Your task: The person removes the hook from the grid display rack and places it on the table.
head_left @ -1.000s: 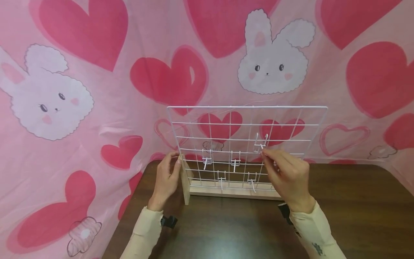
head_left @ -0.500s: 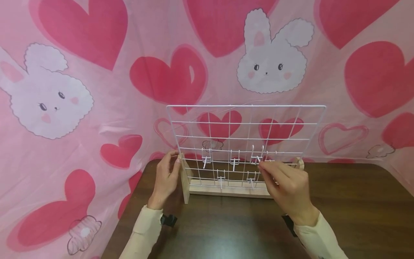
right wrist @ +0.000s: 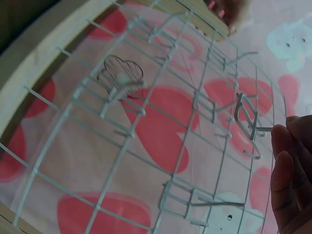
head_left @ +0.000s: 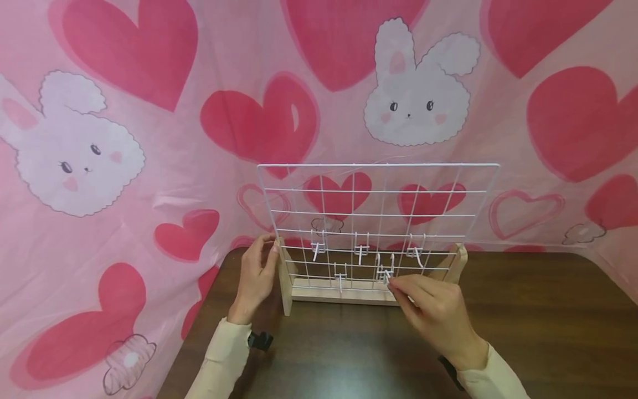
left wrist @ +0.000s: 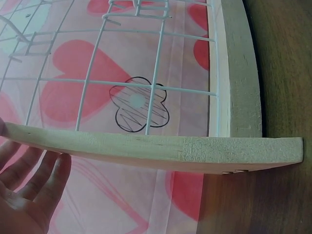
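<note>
A white wire grid (head_left: pixel 379 164) stands between wooden side panels. My left hand (head_left: pixel 256 271) holds the left side panel (left wrist: pixel 146 147), with its fingers along the outer face and the thumb at the edge. My right hand (head_left: pixel 438 310) pinches the prong of a white wire hook (right wrist: pixel 255 122) between thumb and fingertips. That hook is in front of the grid's lower part; in the head view it overlaps the lower right hook. Several like hooks hang on the grid, among them an upper left hook (head_left: pixel 318 248), an upper middle hook (head_left: pixel 361 250) and a lower left hook (head_left: pixel 341 276).
An upper right hook (head_left: pixel 415 252) hangs above my right hand. Along the bottom runs a wooden base plank (head_left: pixel 344 296), on a dark brown table (head_left: pixel 548 321). Behind the table hangs a pink cloth (head_left: pixel 239 50) with hearts and rabbits.
My right hand has moved down and a little left with the hook, from the grid's middle to its lower part. The upper right hook shows now. My left hand stays in place.
</note>
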